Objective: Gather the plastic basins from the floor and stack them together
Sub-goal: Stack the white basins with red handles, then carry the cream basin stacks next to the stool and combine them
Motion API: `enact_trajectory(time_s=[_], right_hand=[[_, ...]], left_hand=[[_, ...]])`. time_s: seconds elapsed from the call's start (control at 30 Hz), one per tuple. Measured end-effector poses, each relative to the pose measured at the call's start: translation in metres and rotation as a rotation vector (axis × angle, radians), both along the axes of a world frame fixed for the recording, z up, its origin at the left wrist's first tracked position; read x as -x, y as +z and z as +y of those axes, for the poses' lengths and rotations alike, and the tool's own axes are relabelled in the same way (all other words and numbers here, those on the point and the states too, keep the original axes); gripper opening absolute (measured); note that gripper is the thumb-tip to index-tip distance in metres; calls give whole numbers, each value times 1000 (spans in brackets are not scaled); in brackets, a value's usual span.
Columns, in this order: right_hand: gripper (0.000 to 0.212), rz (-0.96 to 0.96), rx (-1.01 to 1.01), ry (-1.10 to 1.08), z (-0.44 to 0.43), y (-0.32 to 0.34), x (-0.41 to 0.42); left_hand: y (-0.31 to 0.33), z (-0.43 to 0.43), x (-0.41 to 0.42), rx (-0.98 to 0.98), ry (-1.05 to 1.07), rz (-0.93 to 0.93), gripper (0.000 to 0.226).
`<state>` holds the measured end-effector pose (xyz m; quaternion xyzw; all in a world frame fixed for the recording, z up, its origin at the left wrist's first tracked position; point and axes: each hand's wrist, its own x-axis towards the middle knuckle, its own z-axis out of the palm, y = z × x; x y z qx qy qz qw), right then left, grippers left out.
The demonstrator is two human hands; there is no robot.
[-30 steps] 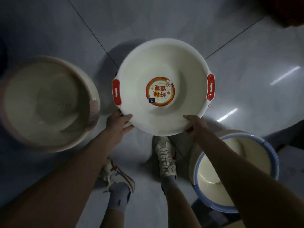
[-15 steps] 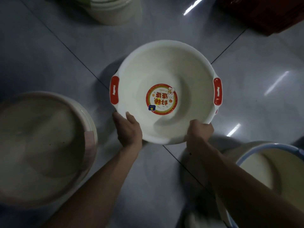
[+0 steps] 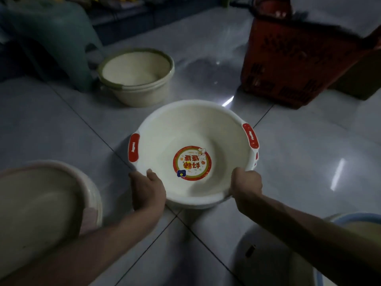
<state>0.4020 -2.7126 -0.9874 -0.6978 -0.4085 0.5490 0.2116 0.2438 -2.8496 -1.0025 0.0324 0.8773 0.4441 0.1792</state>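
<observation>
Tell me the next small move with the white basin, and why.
Probably carry the white basin forward and left, over the green-rimmed basin, then lower it in. The left hand and the right hand both grip its near rim, it is empty, and the green-rimmed basin stands open side up on the floor just ahead, with nothing between them.

The left hand (image 3: pixel 148 188) and right hand (image 3: pixel 246 185), only fingertips at the rim a second ago, now grip the white basin (image 3: pixel 185 129) by its near edge. The view has swung up, bringing in a green-rimmed basin (image 3: pixel 136 77) and a red crate (image 3: pixel 292 58).
</observation>
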Motion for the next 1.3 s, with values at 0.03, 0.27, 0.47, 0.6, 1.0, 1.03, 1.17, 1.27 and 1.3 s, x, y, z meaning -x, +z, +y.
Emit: enact_trajectory(time_s=[0.03, 0.27, 0.47, 0.6, 1.0, 1.03, 1.17, 1.27, 1.3], right_hand=[[20, 33, 7, 33, -2, 3, -2], [31, -14, 203, 348, -7, 67, -25], [44, -172, 229, 514, -12, 81, -28], [55, -301, 207, 607, -13, 90, -29], [26, -884, -810, 1363, -78, 119, 9], [29, -853, -922, 1391, -87, 120, 20], [28, -495, -962, 1517, -135, 121, 69], [28, -286, -802, 1527, -174, 111, 100], [30, -235, -727, 1516, -187, 105, 107]], left_hand=[[5, 1, 1, -22, -12, -10, 36], [32, -13, 24, -70, -144, -361, 48], [53, -35, 36, -51, -318, -554, 29], [61, -47, 49, 33, -365, -506, 10], [142, -89, 46, 127, -730, -428, 30], [148, -97, 48, 78, -717, -407, 30], [167, -150, 69, -157, -583, -299, 23], [166, -209, 97, -238, -412, -181, 21], [162, -231, 107, -235, -351, -139, 20]])
